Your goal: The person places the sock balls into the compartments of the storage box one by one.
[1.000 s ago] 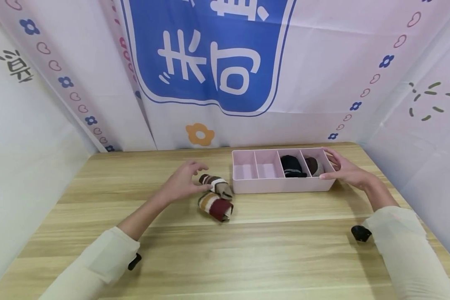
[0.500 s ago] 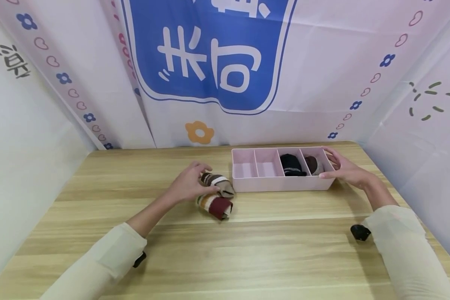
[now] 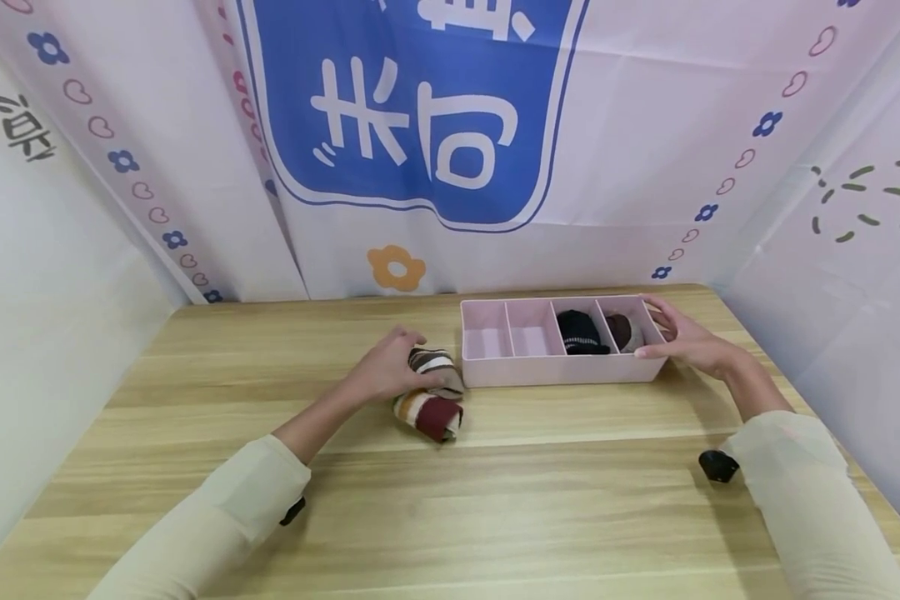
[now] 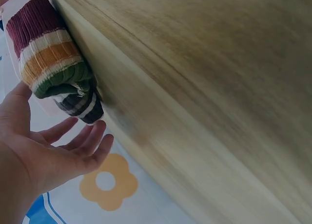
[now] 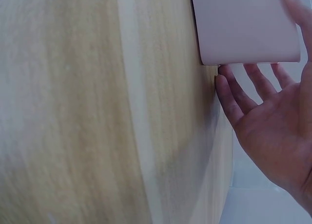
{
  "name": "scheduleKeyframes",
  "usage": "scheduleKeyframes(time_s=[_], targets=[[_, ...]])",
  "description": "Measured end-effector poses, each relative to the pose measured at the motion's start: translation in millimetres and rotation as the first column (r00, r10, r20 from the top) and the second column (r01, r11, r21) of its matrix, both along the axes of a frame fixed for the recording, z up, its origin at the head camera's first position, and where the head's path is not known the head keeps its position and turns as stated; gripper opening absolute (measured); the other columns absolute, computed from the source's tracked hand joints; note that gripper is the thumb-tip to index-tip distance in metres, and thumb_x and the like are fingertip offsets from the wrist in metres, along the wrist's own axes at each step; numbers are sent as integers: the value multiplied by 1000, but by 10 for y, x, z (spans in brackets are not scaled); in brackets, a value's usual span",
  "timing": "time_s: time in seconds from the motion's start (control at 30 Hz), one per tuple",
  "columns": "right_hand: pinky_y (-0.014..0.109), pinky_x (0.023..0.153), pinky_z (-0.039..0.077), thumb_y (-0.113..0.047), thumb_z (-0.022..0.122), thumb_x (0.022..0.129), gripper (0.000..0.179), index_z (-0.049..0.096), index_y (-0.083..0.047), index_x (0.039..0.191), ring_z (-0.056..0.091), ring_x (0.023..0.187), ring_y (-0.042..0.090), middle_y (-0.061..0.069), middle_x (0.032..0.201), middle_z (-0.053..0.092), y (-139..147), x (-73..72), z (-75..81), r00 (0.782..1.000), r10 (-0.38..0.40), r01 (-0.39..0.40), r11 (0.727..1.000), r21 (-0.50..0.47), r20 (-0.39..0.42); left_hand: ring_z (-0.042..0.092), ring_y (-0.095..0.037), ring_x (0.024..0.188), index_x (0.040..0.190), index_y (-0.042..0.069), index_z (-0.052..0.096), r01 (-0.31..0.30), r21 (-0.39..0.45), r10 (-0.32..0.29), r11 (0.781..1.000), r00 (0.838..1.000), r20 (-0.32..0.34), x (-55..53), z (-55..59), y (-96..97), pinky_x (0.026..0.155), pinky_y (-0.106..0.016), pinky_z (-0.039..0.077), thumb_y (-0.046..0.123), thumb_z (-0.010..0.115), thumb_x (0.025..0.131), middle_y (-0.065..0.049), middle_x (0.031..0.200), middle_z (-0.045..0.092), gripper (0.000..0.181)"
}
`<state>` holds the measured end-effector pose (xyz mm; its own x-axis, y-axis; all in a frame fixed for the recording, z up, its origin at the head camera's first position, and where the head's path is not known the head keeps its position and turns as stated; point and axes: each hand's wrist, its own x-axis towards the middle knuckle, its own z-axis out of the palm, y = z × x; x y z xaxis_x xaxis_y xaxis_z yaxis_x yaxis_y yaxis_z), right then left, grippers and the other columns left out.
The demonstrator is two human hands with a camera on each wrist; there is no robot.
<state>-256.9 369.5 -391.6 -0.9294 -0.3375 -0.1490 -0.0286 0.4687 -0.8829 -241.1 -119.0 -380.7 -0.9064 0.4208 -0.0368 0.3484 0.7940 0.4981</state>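
- Just off the left end of the pink divided box (image 3: 555, 372), the brown-striped roll (image 3: 441, 362), apparently a sock, lay on the wooden table (image 3: 495, 517), too near the box to tell whether they touched.
- The left hand (image 3: 387, 367) straddled this roll, thumb on the near side; its visible fingers were spread and loosely bent, apart from the thumb, with no firm pinch to be seen.
- On the roll's near side lay the maroon-striped roll (image 3: 429, 417), its ribbed knit clear in the left wrist view.
- Both rolls looked light, soft and sturdy; the knit would probably not slip.
- The best hold seemed across the middle, pressing the layers together, since tugging one loose edge might unroll it.
- The right hand (image 3: 692, 343) gripped the box's right end, thumb at the front, fingers round the end wall.
- The box seemed stiff, light plastic that might slide if nudged.
- Its two right compartments held a black bundle (image 3: 581, 332) and, rightmost, a brown-and-grey bundle (image 3: 622, 331).
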Motion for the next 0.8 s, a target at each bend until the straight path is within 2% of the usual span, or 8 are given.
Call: scheduleKeyframes(time_s=[0.13, 0.23, 0.43, 0.63, 0.8], targets=[[70, 120, 5, -9, 75, 92, 108, -3, -12, 166, -5, 155, 51, 28, 170, -7, -3, 6, -5, 1000, 1, -1, 1000, 2, 0, 53, -41, 130, 142, -9, 53, 32, -8, -32, 999, 999, 5, -40, 4, -19, 111, -53, 44, 40, 81, 88, -26, 140, 54, 79], [70, 120, 5, -9, 74, 91, 108, -3, -11, 166, -5, 155, 51, 28, 170, -7, -8, 14, 4, 1000, 0, 0, 1000, 0, 0, 53, -42, 130, 140, -10, 54, 58, -6, -58, 998, 998, -18, -67, 10, -44, 110, -54, 45, 36, 81, 87, -28, 140, 55, 76], [71, 120, 5, -9, 74, 92, 107, -3, -12, 166, -5, 155, 50, 28, 170, -7, -12, 12, 10, 1000, 2, -2, 1000, -8, -4, 54, -45, 130, 138, -11, 56, 76, 5, -76, 997, 995, -62, -153, -60, -159, 111, -56, 44, 24, 83, 84, -29, 141, 55, 69], [71, 120, 5, -8, 74, 91, 107, -2, -11, 166, -5, 155, 51, 28, 170, -6, 0, 11, 3, 1000, 4, -4, 1000, -11, -10, 50, -46, 134, 141, -9, 53, 72, 26, -71, 997, 997, -38, -202, -125, -245, 113, -58, 41, 25, 86, 85, -29, 145, 52, 74], [71, 120, 6, -9, 74, 91, 108, -3, -11, 166, -4, 155, 51, 28, 170, -6, -5, 10, -1, 1000, 6, -6, 1000, -5, -10, 51, -45, 131, 142, -10, 52, 65, 85, -65, 994, 998, -2, -208, -146, -250, 110, -55, 44, 26, 87, 84, -29, 144, 51, 76]])
